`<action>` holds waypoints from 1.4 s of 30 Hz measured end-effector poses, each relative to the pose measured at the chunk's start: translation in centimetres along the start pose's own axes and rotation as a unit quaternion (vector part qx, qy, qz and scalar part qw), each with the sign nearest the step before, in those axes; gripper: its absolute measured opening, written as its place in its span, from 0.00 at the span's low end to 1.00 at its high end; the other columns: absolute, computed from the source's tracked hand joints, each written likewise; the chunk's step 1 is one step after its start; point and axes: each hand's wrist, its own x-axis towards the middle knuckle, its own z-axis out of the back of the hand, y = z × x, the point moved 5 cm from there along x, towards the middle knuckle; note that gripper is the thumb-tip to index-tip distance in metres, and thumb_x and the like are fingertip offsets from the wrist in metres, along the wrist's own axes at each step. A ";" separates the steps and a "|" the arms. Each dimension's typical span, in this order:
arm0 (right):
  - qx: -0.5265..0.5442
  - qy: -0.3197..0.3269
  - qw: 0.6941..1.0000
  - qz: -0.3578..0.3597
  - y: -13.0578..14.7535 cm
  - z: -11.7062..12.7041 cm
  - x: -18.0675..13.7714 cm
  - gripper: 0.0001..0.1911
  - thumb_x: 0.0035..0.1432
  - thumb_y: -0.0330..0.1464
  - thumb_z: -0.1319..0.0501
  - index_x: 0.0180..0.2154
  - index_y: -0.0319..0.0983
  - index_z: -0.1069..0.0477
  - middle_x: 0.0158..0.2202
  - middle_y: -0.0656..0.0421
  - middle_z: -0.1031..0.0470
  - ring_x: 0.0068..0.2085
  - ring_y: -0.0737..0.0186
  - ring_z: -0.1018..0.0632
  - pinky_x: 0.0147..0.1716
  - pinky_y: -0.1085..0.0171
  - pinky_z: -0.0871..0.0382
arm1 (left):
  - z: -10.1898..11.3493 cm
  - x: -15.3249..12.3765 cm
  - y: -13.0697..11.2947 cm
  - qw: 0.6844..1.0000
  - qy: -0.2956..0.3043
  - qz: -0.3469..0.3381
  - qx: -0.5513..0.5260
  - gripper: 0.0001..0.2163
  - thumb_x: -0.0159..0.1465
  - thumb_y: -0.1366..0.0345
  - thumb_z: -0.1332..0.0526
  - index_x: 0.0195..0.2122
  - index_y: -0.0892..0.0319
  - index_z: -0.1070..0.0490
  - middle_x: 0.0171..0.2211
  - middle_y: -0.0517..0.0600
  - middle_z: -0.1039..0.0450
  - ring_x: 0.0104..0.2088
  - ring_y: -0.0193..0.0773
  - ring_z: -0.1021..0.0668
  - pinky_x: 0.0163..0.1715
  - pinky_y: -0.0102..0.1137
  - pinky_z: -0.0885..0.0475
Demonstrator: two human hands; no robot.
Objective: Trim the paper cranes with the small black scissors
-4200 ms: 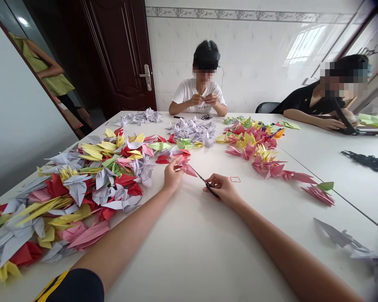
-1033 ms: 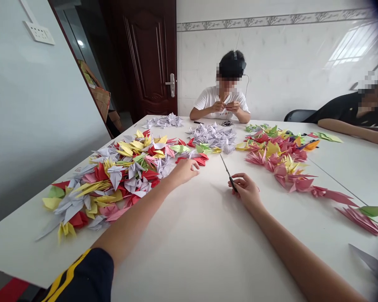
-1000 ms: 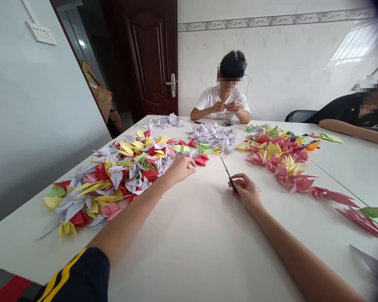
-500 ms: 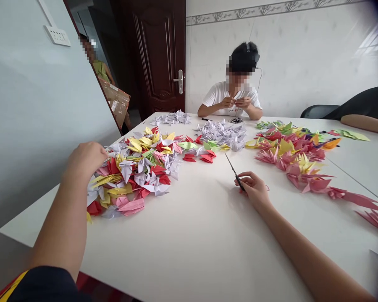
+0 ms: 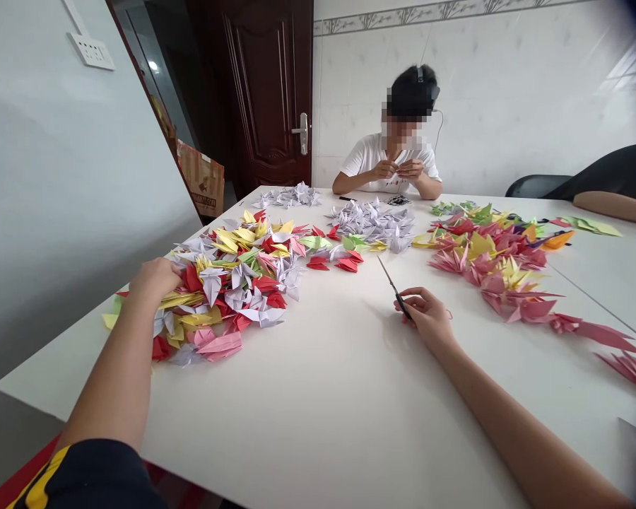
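Observation:
My left hand (image 5: 156, 278) is at the left side of a heap of folded paper cranes (image 5: 233, 283) in white, red, yellow, pink and green. Its fingertips are hidden against the paper, so I cannot make out whether they grip a crane. Over the middle of the table, my right hand (image 5: 428, 318) is closed around the black handles of a pair of scissors (image 5: 401, 304). The blades point away from me and to the left. A small bit of red shows by that hand's wrist side.
White cranes (image 5: 371, 225) lie mid-table, with more white cranes (image 5: 291, 196) behind. Pink and mixed cranes (image 5: 487, 254) spread along the right. Across the white table (image 5: 297, 410) a person (image 5: 397, 162) works with small items. Another person's forearm (image 5: 615, 206) rests at the far right.
My left hand has come lower and nearer to me along the heap. Yellow and green paper now shows left of my wrist. My right hand stays put with the scissors. The person in the doorway is mostly hidden.

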 end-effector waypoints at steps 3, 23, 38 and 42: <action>-0.001 0.001 1.000 -0.002 0.1 0.0 0.0 0.21 0.44 0.45 0.28 0.37 0.41 0.28 0.29 0.57 0.21 0.22 0.65 0.28 0.19 0.67 0.41 | 0.4 -0.2 -0.1 0.991 0.045 0.059 0.115 0.09 0.47 0.73 0.33 0.30 0.57 0.23 0.21 0.44 0.38 0.24 0.36 0.38 0.43 0.38 0.31; 0.017 -0.002 1.000 0.000 0.3 -0.1 0.0 0.22 0.43 0.46 0.28 0.36 0.41 0.28 0.28 0.57 0.20 0.22 0.65 0.28 0.20 0.66 0.38 | -2.8 -10.2 -20.9 0.886 0.104 -0.279 -0.356 0.21 0.58 0.63 0.35 0.54 0.56 0.30 0.31 0.47 0.25 0.32 0.37 0.23 0.38 0.33 0.26; 0.029 0.010 1.000 0.003 -0.1 -0.1 0.2 0.17 0.47 0.40 0.31 0.38 0.41 0.30 0.29 0.59 0.21 0.22 0.66 0.28 0.21 0.67 0.41 | -19.6 -15.8 -25.5 0.799 0.207 -0.437 -0.357 0.07 0.64 0.68 0.40 0.39 0.56 0.22 0.36 0.51 0.22 0.37 0.38 0.22 0.43 0.32 0.28; 0.032 0.017 0.999 0.002 -0.2 0.0 0.2 0.17 0.47 0.39 0.31 0.38 0.41 0.30 0.29 0.59 0.21 0.22 0.66 0.28 0.21 0.67 0.40 | -20.2 -17.0 -26.1 0.804 0.193 -0.454 -0.331 0.07 0.66 0.69 0.42 0.40 0.59 0.24 0.37 0.51 0.23 0.36 0.36 0.23 0.41 0.31 0.29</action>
